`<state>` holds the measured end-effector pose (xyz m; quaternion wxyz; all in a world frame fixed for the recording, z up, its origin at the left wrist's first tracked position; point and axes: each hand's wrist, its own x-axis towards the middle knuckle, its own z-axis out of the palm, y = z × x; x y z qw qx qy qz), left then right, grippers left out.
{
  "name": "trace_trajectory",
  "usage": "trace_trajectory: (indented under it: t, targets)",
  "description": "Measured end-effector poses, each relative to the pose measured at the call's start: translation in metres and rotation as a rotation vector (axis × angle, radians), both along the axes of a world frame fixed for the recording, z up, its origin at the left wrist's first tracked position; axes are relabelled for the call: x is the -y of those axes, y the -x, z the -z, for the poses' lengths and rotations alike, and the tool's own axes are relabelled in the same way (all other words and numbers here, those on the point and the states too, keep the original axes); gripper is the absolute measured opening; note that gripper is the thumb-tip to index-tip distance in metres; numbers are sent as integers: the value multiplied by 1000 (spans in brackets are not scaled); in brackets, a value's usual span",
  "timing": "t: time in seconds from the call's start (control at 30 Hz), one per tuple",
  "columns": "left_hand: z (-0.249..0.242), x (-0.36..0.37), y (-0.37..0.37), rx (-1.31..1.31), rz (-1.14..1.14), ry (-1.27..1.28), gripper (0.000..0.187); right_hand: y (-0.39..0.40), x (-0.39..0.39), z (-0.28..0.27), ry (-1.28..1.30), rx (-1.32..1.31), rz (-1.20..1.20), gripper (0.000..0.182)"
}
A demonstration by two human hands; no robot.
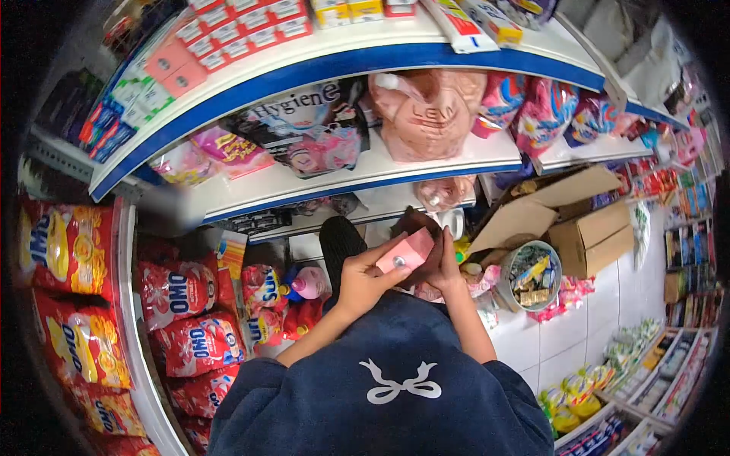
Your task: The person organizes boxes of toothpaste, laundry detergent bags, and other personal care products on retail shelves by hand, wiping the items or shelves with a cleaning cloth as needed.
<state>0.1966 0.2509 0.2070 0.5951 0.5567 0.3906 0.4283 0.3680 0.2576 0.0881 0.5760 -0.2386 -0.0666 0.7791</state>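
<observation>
In front of my chest, my left hand [366, 280] is closed around a small pink box [407, 252] with a round dark mark on its near end. Close on its right, my right hand [447, 272] has its fingers raised along a dark brown item [418, 222], partly hidden behind the box. I cannot make out what this item is. Above on the top shelf stand similar pink boxes [176, 68], beside rows of red-and-white boxes [247, 34].
White shelves with a blue edge [342, 68] hold detergent pouches and a pink jug-shaped pack [427, 114]. OMO bags [190, 292] fill the left side. An open cardboard box [593, 235] and a filled bucket [506, 292] stand on the tiled floor [566, 334] to the right.
</observation>
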Motion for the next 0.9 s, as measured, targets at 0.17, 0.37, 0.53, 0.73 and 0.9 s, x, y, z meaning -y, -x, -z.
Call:
trace_trajectory:
  t: [0.17, 0.37, 0.53, 0.73, 0.9]
  targets:
    - [-6, -8, -8, 88, 196, -37, 52, -11, 15, -5, 48, 120, 128, 56]
    - [0, -12, -18, -18, 220, 21, 51, -20, 16, 0, 141, 61, 233, 43]
    - [-4, -22, -19, 66, 393, 86, 61, -23, 10, -6, 99, 96, 234, 43]
    - [-1, -20, -19, 124, 461, 109, 71, -26, 12, -6, 150, 15, 171, 43]
    - [-1, -17, -17, 69, 499, 145, 73, -26, 22, -5, 205, -34, 87, 51]
